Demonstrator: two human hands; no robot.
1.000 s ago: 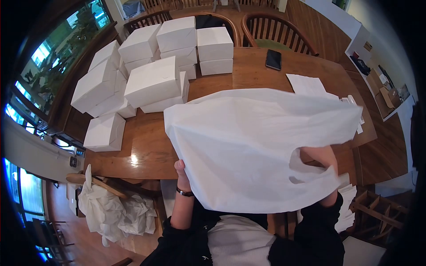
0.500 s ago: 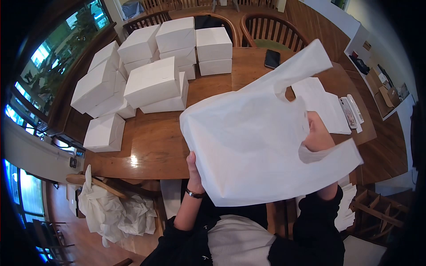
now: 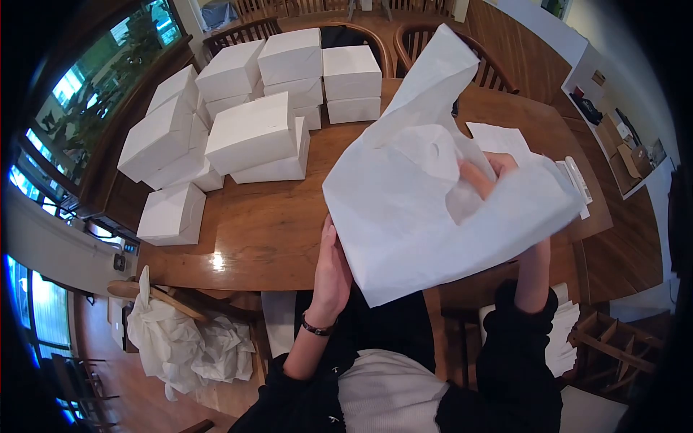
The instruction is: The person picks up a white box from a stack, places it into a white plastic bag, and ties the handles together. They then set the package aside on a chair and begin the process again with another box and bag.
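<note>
A white plastic bag [image 3: 404, 209] is held up above the table's near edge, its mouth parted and its handles toward the right. My left hand [image 3: 333, 273] lies against the bag's left side, fingers stretched upward, the fingertips partly behind the plastic. At the bag's opening is my right hand [image 3: 491, 173], its fingers inside the mouth and partly covered by the plastic; whether they pinch the film cannot be made out. Part of the bag near the right wrist is blurred.
Stacked white boxes [image 3: 249, 130] stand on the left of the wooden table [image 3: 253, 238]. White sheets [image 3: 498, 137] lie at the right. Crumpled white bags [image 3: 173, 339] hang by a chair at the lower left. Wooden chairs [image 3: 498, 68] stand beyond the table.
The bag's mouth has opened wider and its upper handle has swung left. My right hand has moved slightly left and up into the opening. My left hand has shifted right.
</note>
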